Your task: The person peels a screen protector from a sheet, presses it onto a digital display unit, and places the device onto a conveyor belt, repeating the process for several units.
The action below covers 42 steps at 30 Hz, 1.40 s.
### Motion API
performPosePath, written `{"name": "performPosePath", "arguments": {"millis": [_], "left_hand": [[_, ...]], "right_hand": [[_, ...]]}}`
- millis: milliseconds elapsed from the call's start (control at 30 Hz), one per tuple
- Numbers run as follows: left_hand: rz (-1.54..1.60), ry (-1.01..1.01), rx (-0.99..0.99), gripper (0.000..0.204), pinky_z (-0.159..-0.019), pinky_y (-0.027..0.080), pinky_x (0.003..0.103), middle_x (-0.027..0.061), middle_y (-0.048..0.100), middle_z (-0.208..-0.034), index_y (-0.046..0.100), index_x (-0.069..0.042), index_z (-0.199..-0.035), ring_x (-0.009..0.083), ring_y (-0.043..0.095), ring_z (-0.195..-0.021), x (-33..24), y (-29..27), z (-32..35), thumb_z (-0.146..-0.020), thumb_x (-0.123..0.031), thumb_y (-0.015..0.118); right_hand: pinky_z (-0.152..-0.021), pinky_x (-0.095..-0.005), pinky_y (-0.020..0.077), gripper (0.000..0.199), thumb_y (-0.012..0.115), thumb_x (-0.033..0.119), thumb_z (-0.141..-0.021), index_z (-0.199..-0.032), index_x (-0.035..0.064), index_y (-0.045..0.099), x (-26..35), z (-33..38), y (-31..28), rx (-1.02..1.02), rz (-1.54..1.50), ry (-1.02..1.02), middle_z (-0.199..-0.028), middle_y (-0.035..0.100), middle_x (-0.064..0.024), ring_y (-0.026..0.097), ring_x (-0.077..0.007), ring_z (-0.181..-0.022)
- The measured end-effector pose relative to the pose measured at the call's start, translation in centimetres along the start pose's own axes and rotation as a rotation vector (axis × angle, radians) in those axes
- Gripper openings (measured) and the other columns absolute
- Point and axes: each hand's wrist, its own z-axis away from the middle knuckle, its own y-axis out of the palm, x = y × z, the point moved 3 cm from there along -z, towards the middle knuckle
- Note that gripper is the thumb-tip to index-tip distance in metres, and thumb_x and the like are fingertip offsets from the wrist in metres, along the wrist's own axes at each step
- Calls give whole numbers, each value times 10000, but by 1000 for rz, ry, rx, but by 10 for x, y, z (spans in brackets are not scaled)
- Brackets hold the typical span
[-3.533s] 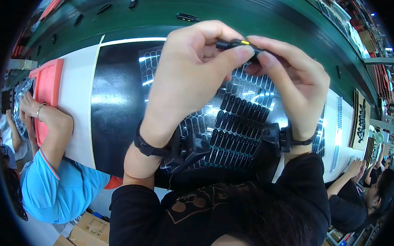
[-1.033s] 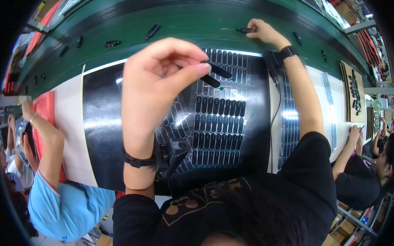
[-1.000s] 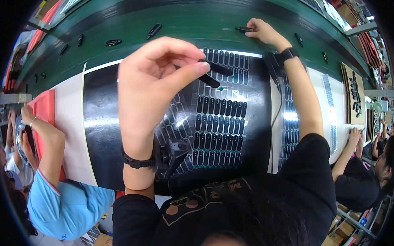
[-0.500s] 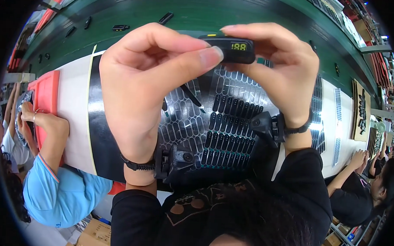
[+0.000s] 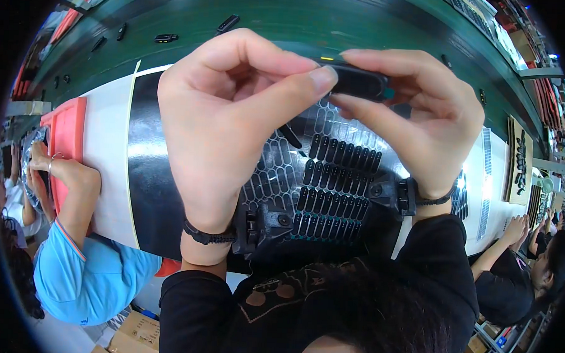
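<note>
While the left hand (image 5: 213,115) is pinching the device (image 5: 362,84) by its left end over the far edge of the bench (image 5: 105,164), the right hand (image 5: 437,110) is bracketing its long edges, thumb below, forefinger above. It is probably feeling light, stiff and slick, edges suiting a grip; the left hand is hiding that end.
</note>
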Motion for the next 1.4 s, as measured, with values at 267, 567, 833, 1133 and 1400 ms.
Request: {"name": "performPosePath", "arguments": {"millis": [267,567,833,1133,1400], "left_hand": [[-283,62,32,88,-533,354,142,22,546,-674,554,-5,-735,61,486,-587,5,-8,-6,-686,54,598],[-286,16,69,86,-474,250,138,-66,391,-561,564,-9,-733,8,356,-515,21,-18,-17,-715,-60,630],[-702,220,-125,112,-420,211,162,-70,348,-510,570,-15,-722,16,301,-469,15,-14,-11,-726,-109,630],[-884,423,-182,191,-480,312,157,-13,494,-661,571,-25,-923,31,446,-598,8,-30,-18,-746,-91,593],[-915,311,-92,222,-538,342,155,1,543,-769,562,-35,-971,53,491,-689,-10,-30,-11,-751,-62,565]], "right_hand": [[-656,-241,505,321,667,-93,-590,-896,-65,576,1,0,0,-4,88,-93,-891,587,-133,583,-167,-771],[-598,-195,479,231,597,8,-724,-952,-24,577,-27,-9,13,57,-212,71,-849,597,-100,580,-124,-700],[-541,-152,452,219,575,83,-768,-980,26,573,-38,-13,25,57,-178,118,-815,591,-66,559,-73,-598],[-712,-271,460,415,530,313,-800,-1070,1,491,-94,-52,16,158,-179,194,-929,560,-117,567,-169,-805],[-831,-369,405,700,594,522,-666,-1089,-22,464,-246,-53,-133,34,1228,697,-997,543,-199,497,-306,-991]]}}
